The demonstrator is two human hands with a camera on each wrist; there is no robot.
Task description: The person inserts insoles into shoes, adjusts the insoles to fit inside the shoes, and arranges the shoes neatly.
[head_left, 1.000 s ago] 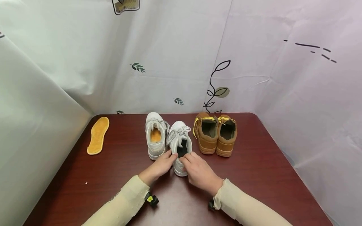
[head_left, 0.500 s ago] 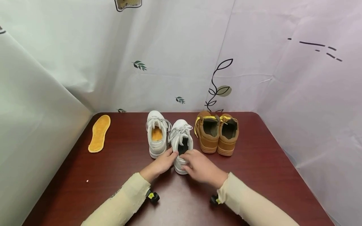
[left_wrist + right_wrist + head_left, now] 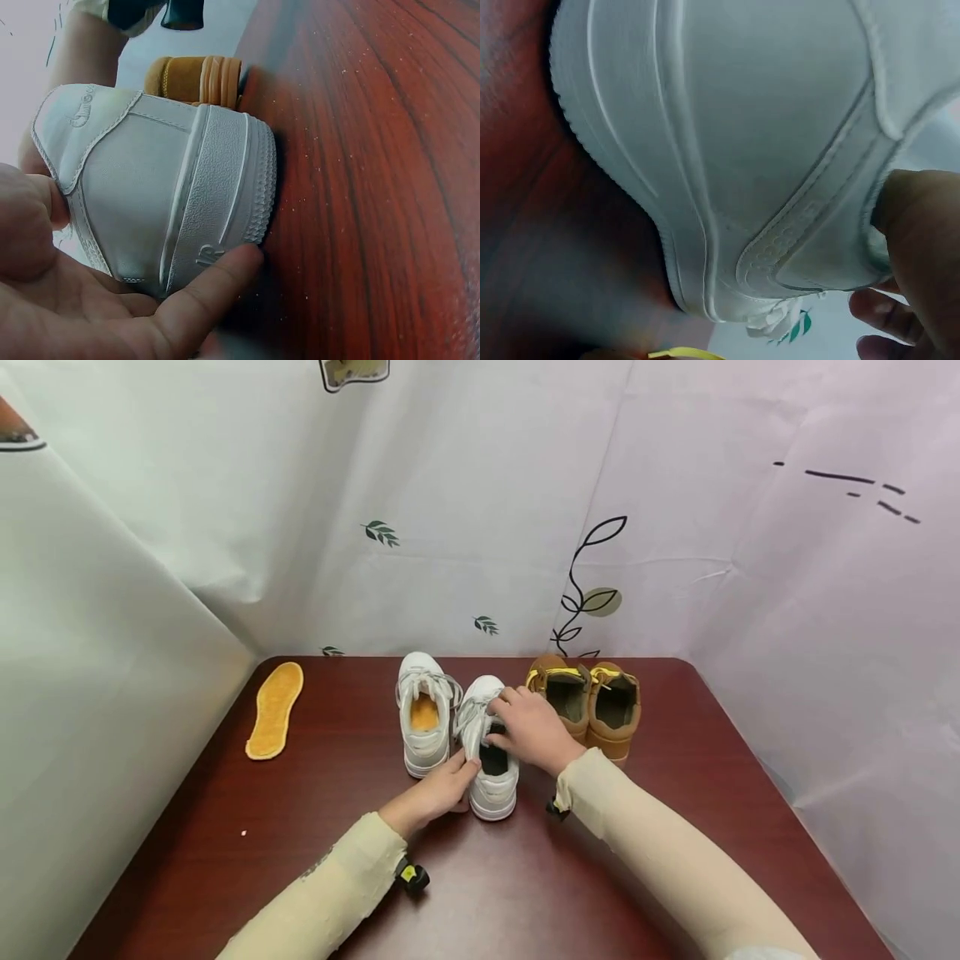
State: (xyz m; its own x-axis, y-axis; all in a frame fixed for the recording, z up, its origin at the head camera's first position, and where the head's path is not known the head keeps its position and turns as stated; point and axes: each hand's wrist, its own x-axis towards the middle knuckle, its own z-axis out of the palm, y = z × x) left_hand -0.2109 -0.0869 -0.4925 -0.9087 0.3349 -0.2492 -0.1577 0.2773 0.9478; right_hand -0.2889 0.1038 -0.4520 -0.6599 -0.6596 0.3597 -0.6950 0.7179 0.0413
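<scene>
A white sneaker (image 3: 495, 793) with a dark inside stands on the table, toe away from me. My left hand (image 3: 442, 783) grips its left side by the heel; in the left wrist view the thumb hooks over the collar and a finger (image 3: 217, 289) lies along the sole. My right hand (image 3: 536, 727) holds the sneaker's front at the tongue and laces, the thumb dipping into the opening. What its fingertips pinch is partly hidden. Close on the left stands the other white sneaker (image 3: 424, 747), a yellow insole (image 3: 423, 713) showing inside it.
A loose yellow insole (image 3: 274, 710) lies at the table's far left. Two brown shoes (image 3: 613, 727) with yellow laces stand at the back right, partly behind my right hand. Light cloth walls (image 3: 480, 485) enclose the table (image 3: 337, 735) at the back and sides.
My right hand has moved from the heel collar of the sneaker forward to its tongue and laces, uncovering the heel. The left hand keeps its grip on the side. The head view has shifted slightly.
</scene>
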